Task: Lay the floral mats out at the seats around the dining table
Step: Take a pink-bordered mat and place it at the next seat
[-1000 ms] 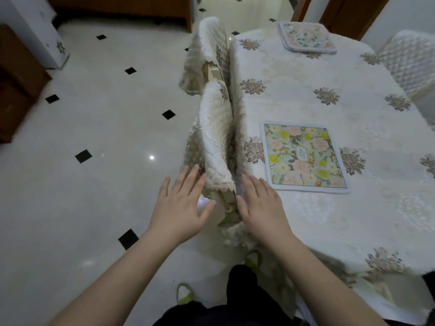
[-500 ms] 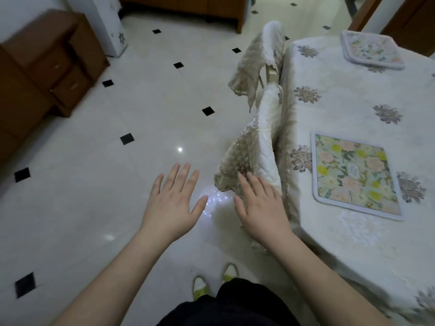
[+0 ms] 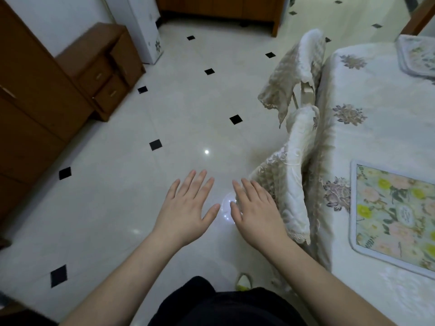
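One floral mat (image 3: 395, 215), yellow and pink flowers with a pale border, lies flat on the dining table (image 3: 381, 95) at the right edge of view. A small stack of floral mats (image 3: 417, 55) sits at the table's far end, partly cut off. My left hand (image 3: 186, 208) hovers over the floor, fingers spread, holding nothing. My right hand (image 3: 256, 210) is beside it, also spread and empty, just left of the near covered chair (image 3: 296, 184). Both hands are off the table.
Two chairs with cream lace covers, the near one and a farther one (image 3: 299, 74), are tucked against the table's left side. Brown wooden cabinets (image 3: 47, 95) line the left wall. The glossy tiled floor (image 3: 188, 109) has black diamond insets. My shoe (image 3: 243, 282) shows below.
The view has swung left, away from the table, so the mats slid to the right edge. Both empty hands stay spread and have drifted off the chair cover toward the floor.
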Demonstrator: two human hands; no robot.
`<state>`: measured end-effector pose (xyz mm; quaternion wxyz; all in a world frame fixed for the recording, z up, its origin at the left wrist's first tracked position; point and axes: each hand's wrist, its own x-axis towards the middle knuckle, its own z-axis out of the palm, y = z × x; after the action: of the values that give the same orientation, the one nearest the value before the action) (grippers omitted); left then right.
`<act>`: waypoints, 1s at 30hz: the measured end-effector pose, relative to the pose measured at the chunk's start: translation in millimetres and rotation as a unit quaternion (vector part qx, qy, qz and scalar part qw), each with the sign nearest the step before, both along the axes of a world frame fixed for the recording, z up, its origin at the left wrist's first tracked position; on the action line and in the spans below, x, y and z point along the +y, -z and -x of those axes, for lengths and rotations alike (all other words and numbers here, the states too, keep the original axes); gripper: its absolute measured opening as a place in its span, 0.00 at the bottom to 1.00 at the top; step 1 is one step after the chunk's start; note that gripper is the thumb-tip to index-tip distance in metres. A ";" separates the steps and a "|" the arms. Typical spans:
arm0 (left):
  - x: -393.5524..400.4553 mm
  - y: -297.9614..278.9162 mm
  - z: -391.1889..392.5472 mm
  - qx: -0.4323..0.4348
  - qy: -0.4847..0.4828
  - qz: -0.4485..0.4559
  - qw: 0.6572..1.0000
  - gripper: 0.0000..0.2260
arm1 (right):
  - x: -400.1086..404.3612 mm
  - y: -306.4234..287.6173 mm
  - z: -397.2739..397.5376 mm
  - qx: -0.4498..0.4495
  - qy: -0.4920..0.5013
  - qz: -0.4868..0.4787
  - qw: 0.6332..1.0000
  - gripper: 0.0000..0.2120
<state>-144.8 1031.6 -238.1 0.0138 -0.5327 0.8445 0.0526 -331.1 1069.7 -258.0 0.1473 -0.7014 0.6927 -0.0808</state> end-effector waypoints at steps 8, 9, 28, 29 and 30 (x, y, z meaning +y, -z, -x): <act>-79.0 3.6 -42.0 -0.011 -0.012 0.000 1.000 0.29 | -107.4 -8.8 -51.4 0.020 -0.064 -0.010 0.998 0.33; -93.4 3.2 -50.3 -0.007 -0.012 0.004 1.000 0.29 | -122.1 -8.4 -57.7 0.018 -0.063 -0.010 0.998 0.34; -337.2 11.7 -84.0 0.033 0.043 -0.020 0.998 0.32 | -301.1 -7.9 -72.6 0.017 0.056 -0.031 0.998 0.32; -353.0 13.0 -78.1 0.029 0.045 -0.013 0.998 0.31 | -312.5 -4.3 -64.5 0.011 0.053 -0.031 0.998 0.33; -368.1 13.6 -72.1 0.024 0.050 -0.008 0.998 0.30 | -323.8 -1.2 -55.6 0.003 0.051 -0.031 0.998 0.33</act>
<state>-72.7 663.6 -251.7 0.0001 -0.4880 0.8700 0.0710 -275.5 745.9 -256.8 0.1628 -0.6607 0.7300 -0.0641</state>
